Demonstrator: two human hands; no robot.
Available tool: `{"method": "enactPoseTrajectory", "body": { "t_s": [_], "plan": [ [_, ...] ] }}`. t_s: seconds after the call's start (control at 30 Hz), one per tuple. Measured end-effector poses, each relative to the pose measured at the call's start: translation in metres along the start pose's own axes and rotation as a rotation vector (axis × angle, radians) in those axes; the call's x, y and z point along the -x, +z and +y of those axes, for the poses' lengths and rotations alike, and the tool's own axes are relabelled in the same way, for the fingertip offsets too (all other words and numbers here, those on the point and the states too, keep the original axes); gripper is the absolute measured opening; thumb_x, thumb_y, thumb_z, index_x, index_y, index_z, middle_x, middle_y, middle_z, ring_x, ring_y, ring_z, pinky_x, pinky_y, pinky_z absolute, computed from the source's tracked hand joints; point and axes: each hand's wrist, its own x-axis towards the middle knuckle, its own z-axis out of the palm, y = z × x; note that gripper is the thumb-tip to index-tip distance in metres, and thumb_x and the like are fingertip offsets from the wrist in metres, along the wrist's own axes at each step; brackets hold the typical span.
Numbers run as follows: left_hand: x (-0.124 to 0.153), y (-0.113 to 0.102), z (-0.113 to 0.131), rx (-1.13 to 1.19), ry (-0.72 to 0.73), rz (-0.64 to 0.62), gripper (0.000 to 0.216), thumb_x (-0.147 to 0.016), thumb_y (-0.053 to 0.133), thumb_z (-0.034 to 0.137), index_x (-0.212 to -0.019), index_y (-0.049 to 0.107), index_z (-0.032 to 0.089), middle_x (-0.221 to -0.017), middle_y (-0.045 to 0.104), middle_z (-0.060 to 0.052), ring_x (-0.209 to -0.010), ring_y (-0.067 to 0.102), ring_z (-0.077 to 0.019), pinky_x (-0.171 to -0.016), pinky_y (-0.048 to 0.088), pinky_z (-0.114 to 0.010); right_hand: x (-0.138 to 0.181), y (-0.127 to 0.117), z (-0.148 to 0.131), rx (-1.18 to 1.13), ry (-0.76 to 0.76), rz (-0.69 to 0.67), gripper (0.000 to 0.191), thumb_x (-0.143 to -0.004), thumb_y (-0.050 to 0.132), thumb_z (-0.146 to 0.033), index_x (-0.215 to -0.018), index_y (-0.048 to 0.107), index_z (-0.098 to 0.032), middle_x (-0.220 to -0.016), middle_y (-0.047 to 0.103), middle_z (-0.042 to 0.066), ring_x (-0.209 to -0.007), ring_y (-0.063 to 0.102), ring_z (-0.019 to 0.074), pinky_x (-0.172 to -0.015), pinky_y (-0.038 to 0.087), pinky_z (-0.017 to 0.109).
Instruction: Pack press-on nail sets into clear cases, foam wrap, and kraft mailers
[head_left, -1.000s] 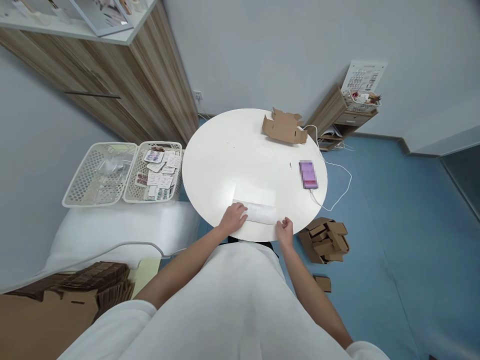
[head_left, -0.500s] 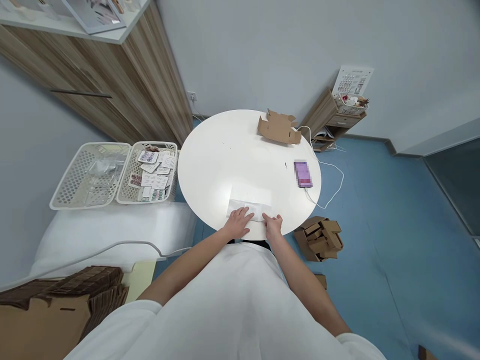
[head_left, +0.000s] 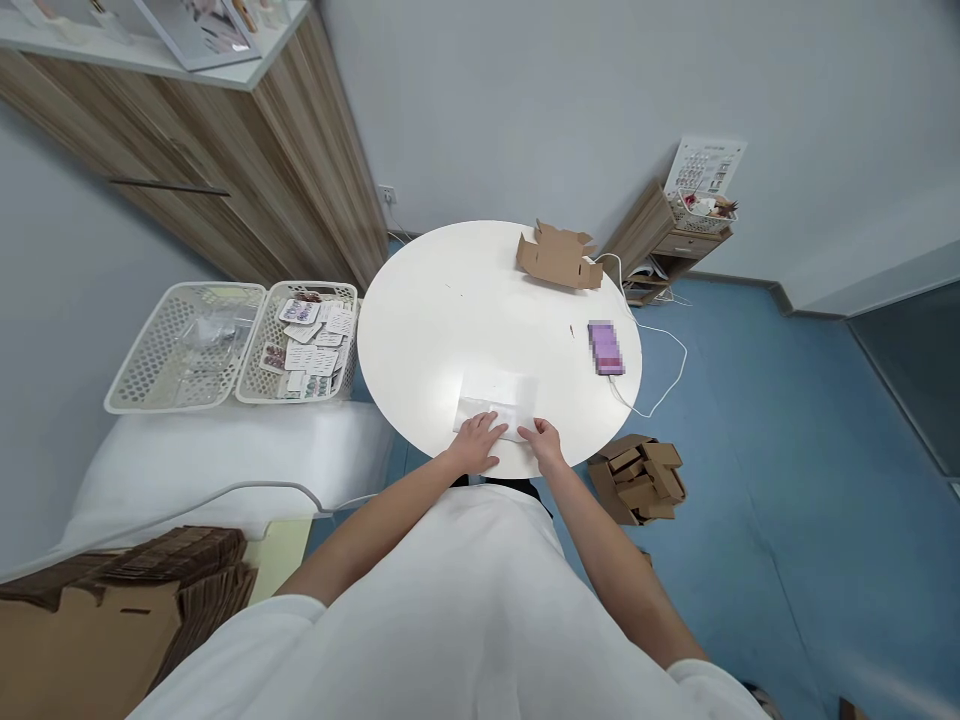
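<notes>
A folded white sheet [head_left: 496,399] lies at the near edge of the round white table [head_left: 450,320]. My left hand [head_left: 478,443] rests flat on the sheet's near left part, fingers spread. Close beside it, my right hand [head_left: 544,443] lies on the sheet's near right part with its fingers stretched forward. Neither hand grips anything that I can see. Further back on the table are a flat brown cardboard box blank [head_left: 559,257] and a phone [head_left: 604,347] on a white cable.
Two white perforated baskets [head_left: 184,350] stand left of the table, the right one holding several small cards [head_left: 311,340]. Cardboard pieces [head_left: 639,478] sit on the blue floor at right. Stacked flat cardboard [head_left: 127,600] lies at lower left. A wooden cabinet [head_left: 247,150] stands behind.
My right hand has slid left along the sheet's near edge and now lies close to my left hand. The sheet looks shorter, folded inward. The view shifted slightly.
</notes>
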Motion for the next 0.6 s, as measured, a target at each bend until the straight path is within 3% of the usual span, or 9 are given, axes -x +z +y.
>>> {"method": "enactPoseTrajectory", "body": {
  "t_s": [0.2, 0.4, 0.5, 0.6],
  "plan": [
    [0.000, -0.004, 0.002, 0.024, -0.018, -0.009, 0.069, -0.065, 0.061, 0.036, -0.127, 0.036, 0.023, -0.137, 0.028, -0.013, -0.123, 0.024, -0.0329, -0.096, 0.025, -0.045, -0.011, 0.004, -0.006, 0.314, -0.105, 0.082, 0.022, -0.068, 0.050, -0.031, -0.085, 0.054, -0.018, -0.085, 0.062, 0.004, -0.071, 0.058, 0.0143, -0.060, 0.046, 0.025],
    [-0.003, -0.008, 0.003, 0.157, -0.038, 0.002, 0.067, -0.061, 0.064, 0.032, -0.123, 0.040, 0.023, -0.136, 0.031, -0.012, -0.124, 0.025, -0.0335, -0.097, 0.026, -0.048, -0.016, 0.019, -0.012, 0.446, -0.177, -0.093, 0.022, -0.070, 0.048, -0.026, -0.089, 0.057, -0.019, -0.085, 0.062, 0.002, -0.069, 0.058, 0.0120, -0.062, 0.046, 0.023],
    [0.003, -0.008, -0.003, 0.311, -0.057, 0.088, 0.054, -0.067, 0.059, 0.029, -0.118, 0.043, 0.022, -0.133, 0.036, -0.010, -0.124, 0.030, -0.0273, -0.100, 0.027, -0.042, -0.017, 0.020, -0.014, 0.510, -0.201, -0.172, 0.024, -0.073, 0.042, -0.020, -0.091, 0.059, -0.019, -0.084, 0.063, 0.002, -0.066, 0.058, 0.0111, -0.064, 0.045, 0.024],
    [0.017, -0.006, -0.012, 0.451, -0.286, 0.282, 0.041, -0.072, 0.053, 0.024, -0.113, 0.047, 0.019, -0.125, 0.042, -0.011, -0.119, 0.038, -0.0234, -0.100, 0.029, -0.038, -0.017, 0.018, -0.016, 0.571, -0.234, -0.201, 0.025, -0.072, 0.046, -0.017, -0.093, 0.059, -0.020, -0.086, 0.061, 0.003, -0.075, 0.058, 0.0141, -0.070, 0.045, 0.027]
  ]
}}
